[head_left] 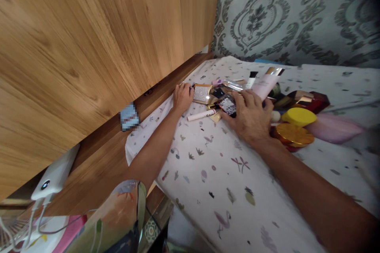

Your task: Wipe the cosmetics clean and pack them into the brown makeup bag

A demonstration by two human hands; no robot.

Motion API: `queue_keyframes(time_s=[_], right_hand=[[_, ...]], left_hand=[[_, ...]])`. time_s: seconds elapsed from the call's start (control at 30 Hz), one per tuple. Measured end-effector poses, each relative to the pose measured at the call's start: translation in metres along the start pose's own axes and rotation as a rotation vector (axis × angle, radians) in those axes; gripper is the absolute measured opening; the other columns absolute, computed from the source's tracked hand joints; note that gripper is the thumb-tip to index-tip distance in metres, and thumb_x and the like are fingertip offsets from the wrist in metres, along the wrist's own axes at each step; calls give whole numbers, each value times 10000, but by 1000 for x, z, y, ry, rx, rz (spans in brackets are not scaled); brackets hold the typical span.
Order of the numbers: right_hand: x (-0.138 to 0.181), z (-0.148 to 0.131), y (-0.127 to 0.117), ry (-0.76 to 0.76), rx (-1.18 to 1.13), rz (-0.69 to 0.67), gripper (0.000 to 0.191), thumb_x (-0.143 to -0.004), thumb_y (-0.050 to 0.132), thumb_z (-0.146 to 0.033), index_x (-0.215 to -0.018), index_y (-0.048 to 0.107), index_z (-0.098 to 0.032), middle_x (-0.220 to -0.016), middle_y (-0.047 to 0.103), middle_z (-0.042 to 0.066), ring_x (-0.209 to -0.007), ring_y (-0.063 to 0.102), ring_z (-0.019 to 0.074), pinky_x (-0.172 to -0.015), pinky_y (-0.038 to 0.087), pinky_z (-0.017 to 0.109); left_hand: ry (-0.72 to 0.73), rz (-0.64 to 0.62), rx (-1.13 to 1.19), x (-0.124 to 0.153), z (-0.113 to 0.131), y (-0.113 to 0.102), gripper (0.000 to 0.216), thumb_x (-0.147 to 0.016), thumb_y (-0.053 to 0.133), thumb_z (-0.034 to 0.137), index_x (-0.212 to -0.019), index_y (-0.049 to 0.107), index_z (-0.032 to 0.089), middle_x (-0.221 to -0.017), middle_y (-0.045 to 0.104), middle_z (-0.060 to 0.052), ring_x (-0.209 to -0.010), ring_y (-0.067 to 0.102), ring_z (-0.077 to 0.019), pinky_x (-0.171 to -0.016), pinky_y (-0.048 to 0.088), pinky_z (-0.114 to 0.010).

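My left hand (182, 97) is at the left end of a glittery silver case with gold edges (202, 93). Its fingers are curled against the case, and a small dark bit shows at the fingertips. My right hand (252, 118) lies spread over a heap of cosmetics, its thumb and forefinger beside a black case with a pale floral pattern (227, 105). What lies under its palm is hidden. Between the hands are a white tube-shaped stick (201, 115) and a clear-topped item (232, 85). A pale pink tube with a gold cap (267, 83) leans behind my right hand.
Right of the heap sit a yellow lid (299, 116), an amber round container (293, 134), a pink bottle (334, 127) and a dark red item (319, 102). A printed white cloth (219, 174) covers the surface. A wooden panel (103, 27) rises at left, near a white power bank with cables (56, 174).
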State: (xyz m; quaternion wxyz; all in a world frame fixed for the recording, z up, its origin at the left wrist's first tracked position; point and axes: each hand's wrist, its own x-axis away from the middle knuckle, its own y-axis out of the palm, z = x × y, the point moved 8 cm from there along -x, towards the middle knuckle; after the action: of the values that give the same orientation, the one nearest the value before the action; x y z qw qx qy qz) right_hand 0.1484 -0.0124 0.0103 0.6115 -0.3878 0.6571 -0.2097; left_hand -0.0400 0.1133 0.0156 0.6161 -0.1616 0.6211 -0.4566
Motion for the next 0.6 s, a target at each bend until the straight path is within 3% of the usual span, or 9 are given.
queue_keyframes(time_s=[0.6], right_hand=[[1,-1,-2,-18,-38,34,573,-951,494,-448,-1449,460,-167,-1431,550,234,-1342,448,418,-1062,280,638]], left_hand=[[-12,-26,-10,0,1,-2,213,-1037,434,288,-1039,629,202,-1138,660,-111,-1119,557,-274,-1002,413,-405]])
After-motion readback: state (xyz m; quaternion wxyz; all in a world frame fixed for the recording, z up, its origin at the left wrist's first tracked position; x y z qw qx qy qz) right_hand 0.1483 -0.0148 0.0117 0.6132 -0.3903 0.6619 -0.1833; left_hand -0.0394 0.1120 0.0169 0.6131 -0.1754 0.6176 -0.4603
